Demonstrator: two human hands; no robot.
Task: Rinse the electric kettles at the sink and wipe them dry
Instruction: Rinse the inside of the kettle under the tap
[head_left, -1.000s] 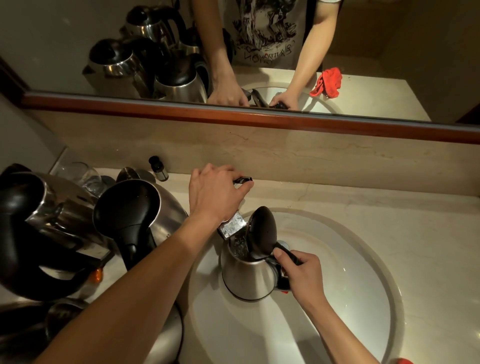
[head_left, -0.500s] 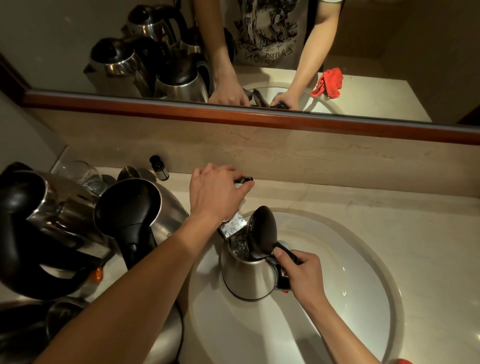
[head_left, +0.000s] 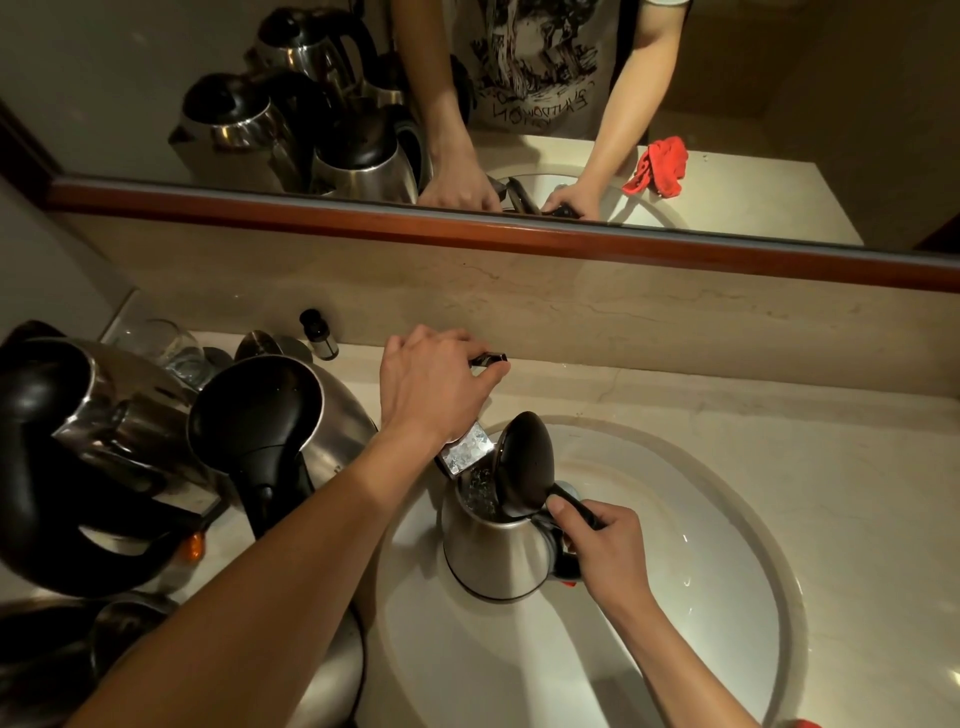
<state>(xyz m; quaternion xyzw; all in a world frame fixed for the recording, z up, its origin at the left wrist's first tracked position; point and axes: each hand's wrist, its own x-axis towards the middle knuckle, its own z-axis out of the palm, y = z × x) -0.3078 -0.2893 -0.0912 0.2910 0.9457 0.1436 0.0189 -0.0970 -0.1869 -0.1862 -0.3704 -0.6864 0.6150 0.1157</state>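
sink (head_left: 727, 519) | left grip (head_left: 431, 379) on tap lever (head_left: 488, 358) | right grip (head_left: 608, 551) holds kettle (head_left: 498, 551) handle — no legible label

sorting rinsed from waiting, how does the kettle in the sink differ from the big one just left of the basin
The kettle in the sink has its lid up; the kettle left of the basin has its lid shut. The right hand grips the sink kettle's handle; nothing holds the other. Both have steel bodies and black lids.

Drinking glass (head_left: 174, 347), small bottle (head_left: 318, 335), mirror (head_left: 156, 62)

Left hand (head_left: 434, 382) curled; right hand (head_left: 605, 551) (lower) gripping.
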